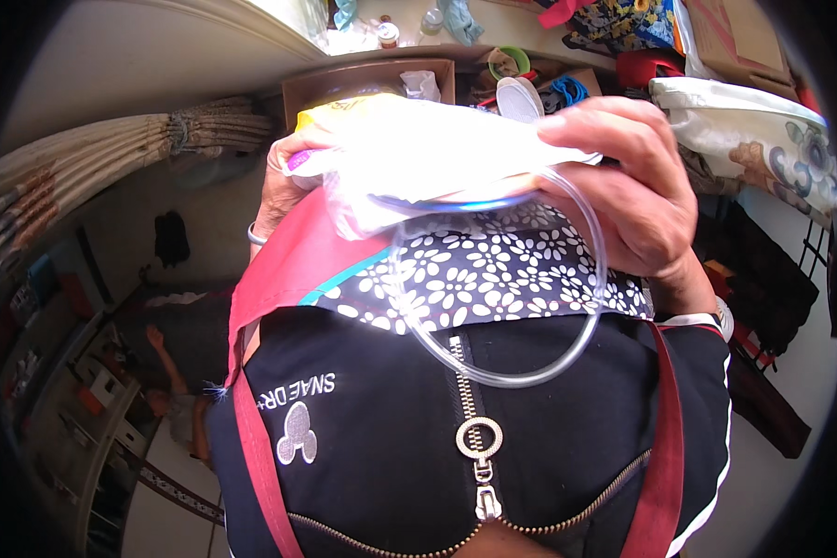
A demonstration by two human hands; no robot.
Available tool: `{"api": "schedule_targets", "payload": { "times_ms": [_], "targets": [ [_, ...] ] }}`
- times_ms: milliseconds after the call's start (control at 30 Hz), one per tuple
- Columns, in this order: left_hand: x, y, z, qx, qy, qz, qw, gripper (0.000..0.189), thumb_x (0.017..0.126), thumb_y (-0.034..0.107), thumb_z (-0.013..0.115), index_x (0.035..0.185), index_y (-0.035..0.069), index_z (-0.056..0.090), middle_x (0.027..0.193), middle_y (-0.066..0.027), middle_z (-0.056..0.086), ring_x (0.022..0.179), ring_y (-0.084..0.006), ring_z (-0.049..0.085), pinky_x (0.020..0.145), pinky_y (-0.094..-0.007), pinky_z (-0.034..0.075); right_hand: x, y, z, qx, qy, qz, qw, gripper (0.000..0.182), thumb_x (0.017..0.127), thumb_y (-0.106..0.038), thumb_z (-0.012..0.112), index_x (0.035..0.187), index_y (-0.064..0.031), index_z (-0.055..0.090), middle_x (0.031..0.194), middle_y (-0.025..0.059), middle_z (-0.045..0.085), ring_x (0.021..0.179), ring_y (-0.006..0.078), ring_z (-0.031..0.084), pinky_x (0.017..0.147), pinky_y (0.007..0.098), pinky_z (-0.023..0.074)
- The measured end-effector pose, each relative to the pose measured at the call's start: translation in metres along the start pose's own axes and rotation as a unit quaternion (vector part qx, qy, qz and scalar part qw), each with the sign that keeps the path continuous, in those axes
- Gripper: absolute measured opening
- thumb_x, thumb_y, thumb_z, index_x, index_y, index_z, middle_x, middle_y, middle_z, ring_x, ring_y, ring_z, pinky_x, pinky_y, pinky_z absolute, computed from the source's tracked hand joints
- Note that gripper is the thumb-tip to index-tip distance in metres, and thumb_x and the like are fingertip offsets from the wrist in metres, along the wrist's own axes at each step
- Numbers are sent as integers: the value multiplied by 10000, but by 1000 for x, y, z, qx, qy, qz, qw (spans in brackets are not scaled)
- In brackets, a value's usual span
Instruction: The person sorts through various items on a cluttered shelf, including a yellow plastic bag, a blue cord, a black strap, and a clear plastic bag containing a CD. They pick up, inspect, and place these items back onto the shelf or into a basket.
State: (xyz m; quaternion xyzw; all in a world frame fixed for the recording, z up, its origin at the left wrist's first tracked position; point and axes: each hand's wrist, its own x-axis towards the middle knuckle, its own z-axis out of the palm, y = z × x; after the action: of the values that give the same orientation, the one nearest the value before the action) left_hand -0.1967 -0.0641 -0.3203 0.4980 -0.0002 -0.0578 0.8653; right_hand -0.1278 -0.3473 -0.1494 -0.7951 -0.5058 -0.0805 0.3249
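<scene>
A white plastic bag (446,139) with yellow print is held up before my chest, its middle washed out by bright light. My left hand (287,171) grips the bag's left end, beside a purple patch. At the other end, the fingers of my right hand (628,181) close on the bag's edge. A loop of clear plastic tubing (596,279) hangs below, running from near my right fingers; its ends are hidden. A thin blue edge (460,204) shows under the bag. Behind the loop is my red apron (300,258) with its black-and-white flowered panel (453,279).
Ahead stands a cardboard box (363,70), with a pale slipper-shaped item (519,97) and blue cord (568,91) to its right. Small jars (388,35) sit on a sill. A tied curtain (132,136) is at left, a flowered white cloth (753,132) at right. Another person (181,411) is at far left.
</scene>
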Motion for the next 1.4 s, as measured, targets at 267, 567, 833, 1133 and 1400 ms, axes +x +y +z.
{"api": "schedule_targets", "payload": {
  "times_ms": [267,567,833,1133,1400],
  "targets": [
    [-6,-3,-5,20,21,26,999,184,680,24,667,864,15,660,898,-120,629,917,-233,589,889,-347,444,-24,-7,-17,10,31,11,999,193,606,-10,663,799,-19,650,862,93,630,661,175,598,534,260,470],
    [-3,-20,-18,32,-29,98,994,213,675,21,644,887,16,654,902,-124,632,988,-245,563,936,-358,412,-37,-12,-15,12,63,16,998,208,668,-2,650,868,-17,594,890,121,631,640,189,621,520,260,493],
    [1,-20,-21,45,-25,89,995,228,675,18,649,903,20,653,946,-133,633,993,-250,568,968,-384,389,-49,-12,-11,-1,95,32,995,234,670,-7,679,877,-41,574,881,125,631,684,186,619,536,256,488],
    [2,-5,-4,17,-16,48,999,234,662,34,660,896,25,657,933,-129,641,998,-246,565,991,-395,360,-57,-11,-11,25,108,33,993,231,678,-8,678,884,-33,576,893,129,626,683,179,616,541,250,491],
    [-1,-15,-12,63,-51,97,992,242,720,72,648,955,27,610,932,-137,618,956,-253,556,983,-426,352,-57,-13,-9,35,119,16,992,195,683,-6,672,860,-23,595,897,132,622,671,179,615,543,243,493]
  ]
}}
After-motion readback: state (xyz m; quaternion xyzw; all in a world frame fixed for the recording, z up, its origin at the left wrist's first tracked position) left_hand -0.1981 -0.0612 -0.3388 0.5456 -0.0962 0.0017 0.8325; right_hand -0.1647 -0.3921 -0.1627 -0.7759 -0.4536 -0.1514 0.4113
